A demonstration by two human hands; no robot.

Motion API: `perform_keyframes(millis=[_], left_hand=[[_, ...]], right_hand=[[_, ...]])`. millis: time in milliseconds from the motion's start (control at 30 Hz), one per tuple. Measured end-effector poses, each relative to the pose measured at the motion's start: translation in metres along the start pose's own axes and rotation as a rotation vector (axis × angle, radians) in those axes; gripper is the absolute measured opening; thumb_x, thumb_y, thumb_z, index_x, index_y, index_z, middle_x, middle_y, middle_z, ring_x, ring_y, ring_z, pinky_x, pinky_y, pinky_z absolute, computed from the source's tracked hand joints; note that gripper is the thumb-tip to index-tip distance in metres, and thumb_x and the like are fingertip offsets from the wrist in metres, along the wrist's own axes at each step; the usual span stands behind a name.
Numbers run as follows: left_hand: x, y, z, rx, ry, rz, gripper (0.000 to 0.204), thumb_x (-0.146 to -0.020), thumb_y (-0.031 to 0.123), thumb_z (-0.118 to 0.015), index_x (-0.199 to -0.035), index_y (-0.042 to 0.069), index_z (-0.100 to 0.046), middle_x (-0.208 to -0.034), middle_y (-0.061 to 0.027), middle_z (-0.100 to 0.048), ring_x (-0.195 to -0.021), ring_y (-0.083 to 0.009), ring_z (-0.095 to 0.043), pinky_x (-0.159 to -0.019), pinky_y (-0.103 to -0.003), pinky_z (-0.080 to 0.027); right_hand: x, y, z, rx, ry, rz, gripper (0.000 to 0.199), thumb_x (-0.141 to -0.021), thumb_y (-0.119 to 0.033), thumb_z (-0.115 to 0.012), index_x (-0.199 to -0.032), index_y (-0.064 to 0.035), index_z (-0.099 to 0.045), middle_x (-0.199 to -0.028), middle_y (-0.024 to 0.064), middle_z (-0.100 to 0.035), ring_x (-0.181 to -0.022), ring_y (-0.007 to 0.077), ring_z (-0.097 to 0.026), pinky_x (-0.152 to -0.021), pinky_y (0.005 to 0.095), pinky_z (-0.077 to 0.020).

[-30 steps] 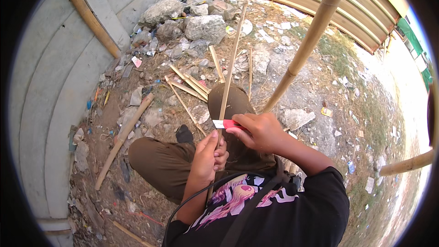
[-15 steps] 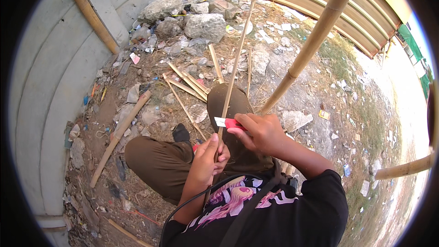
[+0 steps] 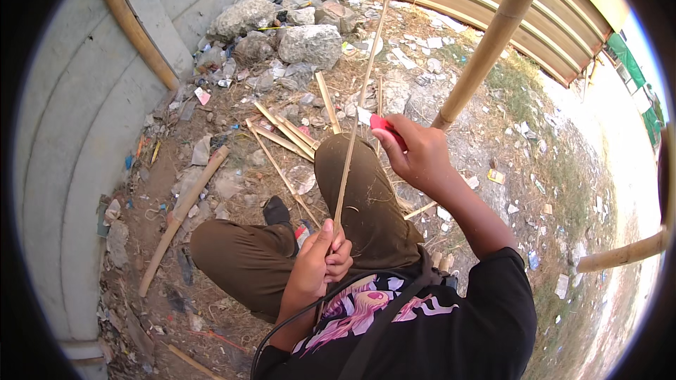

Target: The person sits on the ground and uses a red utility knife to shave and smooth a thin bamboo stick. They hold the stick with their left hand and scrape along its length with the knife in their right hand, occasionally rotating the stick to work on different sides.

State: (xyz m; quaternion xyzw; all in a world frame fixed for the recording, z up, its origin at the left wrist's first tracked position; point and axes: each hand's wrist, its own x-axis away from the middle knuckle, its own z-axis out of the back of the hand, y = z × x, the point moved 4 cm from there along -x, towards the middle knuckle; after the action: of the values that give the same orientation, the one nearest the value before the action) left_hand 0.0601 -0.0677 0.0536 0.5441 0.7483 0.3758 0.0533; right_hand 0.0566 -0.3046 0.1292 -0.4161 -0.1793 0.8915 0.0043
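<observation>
A long, thin bamboo strip slants up and away from my lap, passing over my bent right knee. My left hand is closed around its lower part, near my body. In my right hand is a red-handled utility knife, its wide pale blade lying against the strip beyond the knee. The fingers of that hand are wrapped round the knife's handle. Below my left hand, the strip's lower end is partly hidden by the hand and forearm.
Several split bamboo pieces lie ahead on the littered ground. A thicker bamboo length rests to the left. Rocks are piled by the grey wall. An upright bamboo pole stands close on the right.
My right hand has moved the knife up and away along the strip, from close by my left hand to beyond the knee. My left hand has dropped slightly, still gripping the strip.
</observation>
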Motion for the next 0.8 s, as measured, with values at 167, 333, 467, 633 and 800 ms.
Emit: perform_keyframes(millis=[167,333,467,633,800], left_hand=[[0.002,0.000,0.003,0.077,-0.030,0.055,0.044,-0.111,0.049,-0.034,-0.086,0.013,-0.039,-0.061,0.0046,-0.029,-0.046,-0.0031,-0.021,-0.038,-0.021,-0.016],[-0.002,-0.001,0.007,0.021,0.032,0.047,0.045,-0.111,0.050,-0.035,-0.086,0.013,-0.039,-0.061,0.0044,-0.029,-0.046,-0.0032,-0.021,-0.038,-0.021,-0.017],[0.001,-0.015,0.009,-0.021,0.010,0.084,0.045,-0.111,0.050,-0.036,-0.085,0.012,-0.039,-0.060,0.0042,-0.029,-0.046,-0.0035,-0.022,-0.038,-0.021,-0.017],[0.005,-0.009,0.012,0.035,-0.018,0.051,0.043,-0.112,0.047,-0.035,-0.086,0.012,-0.039,-0.063,0.0043,-0.030,-0.048,-0.0032,-0.023,-0.039,-0.021,-0.017],[0.003,0.001,0.016,-0.005,0.039,-0.005,0.042,-0.112,0.046,-0.037,-0.087,0.012,-0.040,-0.065,0.0043,-0.032,-0.048,-0.0032,-0.024,-0.039,-0.020,-0.019]], right_hand=[[0.020,-0.022,-0.007,0.003,-0.219,0.132,0.023,-0.093,-0.026,-0.074,-0.102,-0.0053,-0.068,-0.071,0.0081,-0.067,-0.056,0.0264,-0.066,-0.049,0.0356,-0.0492],[-0.029,0.008,-0.008,0.115,-0.162,0.070,0.021,-0.096,-0.030,-0.071,-0.101,-0.0091,-0.070,-0.072,0.0071,-0.068,-0.057,0.0260,-0.067,-0.050,0.0367,-0.0492],[-0.075,0.078,0.017,0.294,0.052,-0.385,0.038,-0.102,-0.042,-0.060,-0.089,-0.0071,-0.066,-0.068,0.0117,-0.067,-0.056,0.0296,-0.065,-0.051,0.0408,-0.0487],[-0.058,0.094,0.022,-0.211,0.044,-0.532,0.028,-0.098,-0.029,-0.068,-0.105,-0.0014,-0.065,-0.062,-0.0002,-0.056,-0.055,0.0093,-0.053,-0.054,0.0289,-0.0423],[-0.008,0.070,-0.017,-1.093,-0.242,-1.016,0.024,-0.092,-0.017,-0.074,-0.082,-0.0101,-0.053,-0.060,-0.0083,-0.042,-0.047,0.0021,-0.035,-0.044,0.0209,-0.0262]])
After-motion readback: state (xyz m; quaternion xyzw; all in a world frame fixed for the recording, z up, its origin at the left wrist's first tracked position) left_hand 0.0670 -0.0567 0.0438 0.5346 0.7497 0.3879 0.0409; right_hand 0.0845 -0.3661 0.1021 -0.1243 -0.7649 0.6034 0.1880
